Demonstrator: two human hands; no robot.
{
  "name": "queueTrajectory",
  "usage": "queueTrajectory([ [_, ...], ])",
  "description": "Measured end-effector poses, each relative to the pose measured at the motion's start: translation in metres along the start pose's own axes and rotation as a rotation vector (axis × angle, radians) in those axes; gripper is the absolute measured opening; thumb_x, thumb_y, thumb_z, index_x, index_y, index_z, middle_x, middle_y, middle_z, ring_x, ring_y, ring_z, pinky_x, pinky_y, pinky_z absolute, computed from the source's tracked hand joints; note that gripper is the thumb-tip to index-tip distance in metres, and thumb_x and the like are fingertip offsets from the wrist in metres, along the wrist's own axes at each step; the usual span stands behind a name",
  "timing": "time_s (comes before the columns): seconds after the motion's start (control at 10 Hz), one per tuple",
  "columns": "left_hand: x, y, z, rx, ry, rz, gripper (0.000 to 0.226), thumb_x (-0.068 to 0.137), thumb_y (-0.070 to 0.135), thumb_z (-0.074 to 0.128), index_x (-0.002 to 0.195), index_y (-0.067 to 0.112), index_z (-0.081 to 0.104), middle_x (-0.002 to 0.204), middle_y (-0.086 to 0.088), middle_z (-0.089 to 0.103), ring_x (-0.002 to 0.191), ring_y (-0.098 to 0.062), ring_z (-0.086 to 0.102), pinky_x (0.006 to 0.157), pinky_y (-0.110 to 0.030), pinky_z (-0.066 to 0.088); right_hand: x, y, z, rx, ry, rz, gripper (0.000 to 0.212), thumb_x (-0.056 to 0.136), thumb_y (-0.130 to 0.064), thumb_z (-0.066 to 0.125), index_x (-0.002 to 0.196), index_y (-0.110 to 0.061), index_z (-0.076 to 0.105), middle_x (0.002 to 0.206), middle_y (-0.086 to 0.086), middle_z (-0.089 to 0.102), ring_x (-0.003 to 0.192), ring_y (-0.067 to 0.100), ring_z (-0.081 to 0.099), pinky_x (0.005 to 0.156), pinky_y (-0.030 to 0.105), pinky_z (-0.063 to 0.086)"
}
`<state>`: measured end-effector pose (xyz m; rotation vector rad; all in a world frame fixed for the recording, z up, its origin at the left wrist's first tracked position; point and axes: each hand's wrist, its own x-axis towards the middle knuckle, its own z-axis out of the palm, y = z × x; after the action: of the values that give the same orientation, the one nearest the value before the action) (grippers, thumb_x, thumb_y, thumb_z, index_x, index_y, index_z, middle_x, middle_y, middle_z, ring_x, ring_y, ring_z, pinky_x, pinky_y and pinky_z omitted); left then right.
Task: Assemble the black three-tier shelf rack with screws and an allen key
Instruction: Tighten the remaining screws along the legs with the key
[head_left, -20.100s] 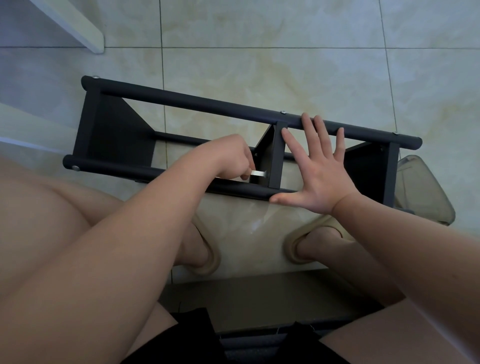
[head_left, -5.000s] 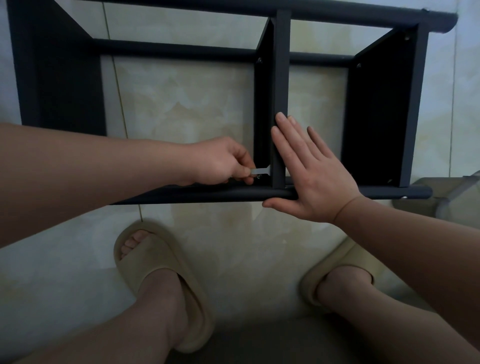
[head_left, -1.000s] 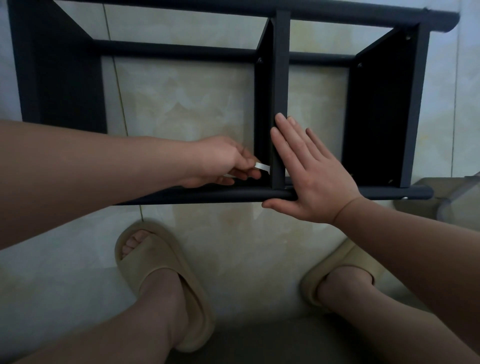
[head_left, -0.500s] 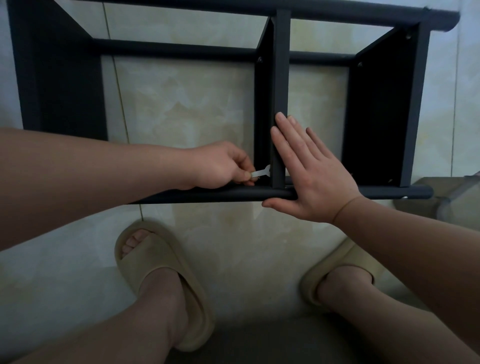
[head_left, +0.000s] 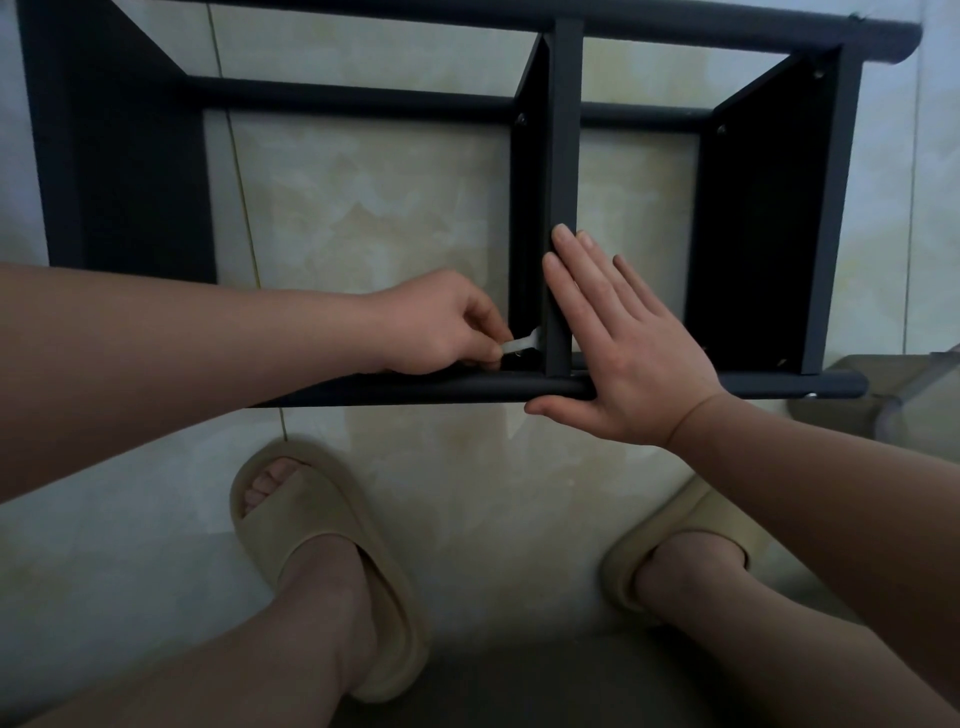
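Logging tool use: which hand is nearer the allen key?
Left. The left hand pinches the allen key; the right hand lies flat against the middle panel, just across from it.

**Rack on its side, a hand either side of the middle shelf**

The shelf rack lies on its side on the floor, ahead of your left slipper and right slipper. Your left hand is left of the middle shelf, pinching the allen key at the shelf's near corner, just behind the near pole. Your right hand lies flat against the shelf's right side, heel over that pole. A container sits by the rack's right end.
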<state>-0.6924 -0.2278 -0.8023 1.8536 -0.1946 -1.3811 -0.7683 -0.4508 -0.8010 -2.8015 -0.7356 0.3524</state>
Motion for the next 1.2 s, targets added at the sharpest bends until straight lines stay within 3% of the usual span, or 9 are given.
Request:
queueTrajectory([
  [0.1,0.0,0.003,-0.007,0.021,0.025,0.012,0.013,0.084,0.015,0.078,0.087,0.026,0.074,0.078,0.006,0.077,0.081,-0.01,0.072,0.082,-0.025,0.053,0.0,0.0,0.0,0.005,0.002,-0.001,0.11,0.09,-0.079,0.045,0.16,-0.001,0.014,0.169,0.017,0.007,0.157,0.032,0.007,0.122,0.057,0.024],
  [0.2,0.002,0.008,-0.011,0.159,0.069,0.032,0.011,0.084,0.019,0.077,0.085,0.028,0.072,0.081,0.009,0.073,0.081,-0.007,0.068,0.076,-0.018,0.052,0.0,0.0,0.0,0.006,0.001,-0.002,0.109,0.09,-0.079,0.044,0.161,-0.001,0.013,0.169,0.017,0.007,0.157,0.032,0.006,0.122,0.057,0.024],
  [0.3,0.004,0.012,-0.009,0.099,0.114,0.042,0.016,0.088,0.017,0.073,0.079,0.03,0.069,0.08,0.014,0.069,0.077,-0.001,0.063,0.068,-0.011,0.046,0.0,0.0,0.0,0.004,0.001,-0.003,0.109,0.09,-0.079,0.043,0.161,-0.001,0.013,0.169,0.017,0.007,0.157,0.032,0.006,0.122,0.057,0.024],
  [0.4,0.005,0.014,-0.003,-0.284,0.076,-0.085,0.011,0.091,0.017,0.07,0.084,0.025,0.069,0.083,0.01,0.069,0.086,-0.005,0.064,0.077,-0.023,0.053,0.0,0.0,0.0,-0.001,-0.004,-0.004,0.109,0.091,-0.079,0.043,0.161,-0.001,0.013,0.169,0.017,0.006,0.157,0.031,0.005,0.122,0.056,0.023],
  [0.5,0.007,0.015,0.002,-0.584,0.008,-0.206,0.006,0.093,0.02,0.068,0.088,0.019,0.065,0.074,0.006,0.069,0.084,-0.012,0.068,0.075,-0.029,0.052,0.0,0.0,0.0,0.002,-0.001,-0.003,0.109,0.091,-0.079,0.043,0.161,-0.001,0.013,0.169,0.017,0.006,0.157,0.031,0.006,0.122,0.056,0.024],
  [0.6,0.009,0.014,0.004,-0.637,0.058,-0.247,0.008,0.091,0.023,0.071,0.088,0.022,0.063,0.071,0.006,0.07,0.075,-0.012,0.067,0.069,-0.026,0.05,0.0,0.001,0.0,0.011,0.004,-0.004,0.109,0.091,-0.079,0.044,0.16,0.0,0.015,0.169,0.017,0.007,0.157,0.032,0.007,0.122,0.057,0.025],
  [0.9,0.014,0.016,-0.004,-0.604,0.18,-0.238,0.007,0.088,0.026,0.075,0.089,0.025,0.069,0.08,0.006,0.074,0.068,-0.008,0.066,0.066,-0.023,0.047,0.0,0.001,0.001,0.014,0.005,-0.007,0.11,0.09,-0.079,0.045,0.16,-0.001,0.013,0.169,0.017,0.006,0.157,0.032,0.006,0.122,0.057,0.024],
  [1.1,0.014,0.02,-0.005,-0.622,0.08,-0.264,0.017,0.096,0.033,0.062,0.109,0.025,0.069,0.096,0.007,0.077,0.076,-0.009,0.068,0.067,-0.025,0.046,0.0,0.001,0.001,0.014,0.007,-0.007,0.11,0.09,-0.079,0.045,0.16,0.0,0.014,0.169,0.018,0.007,0.157,0.032,0.006,0.122,0.057,0.025],
  [1.2,0.014,0.021,-0.003,-0.629,0.055,-0.273,0.013,0.097,0.034,0.06,0.102,0.027,0.069,0.094,0.008,0.077,0.074,-0.008,0.068,0.067,-0.025,0.046,-0.001,0.001,0.001,0.013,0.005,-0.006,0.11,0.09,-0.079,0.045,0.16,0.0,0.014,0.169,0.018,0.007,0.157,0.032,0.006,0.122,0.057,0.025],
])
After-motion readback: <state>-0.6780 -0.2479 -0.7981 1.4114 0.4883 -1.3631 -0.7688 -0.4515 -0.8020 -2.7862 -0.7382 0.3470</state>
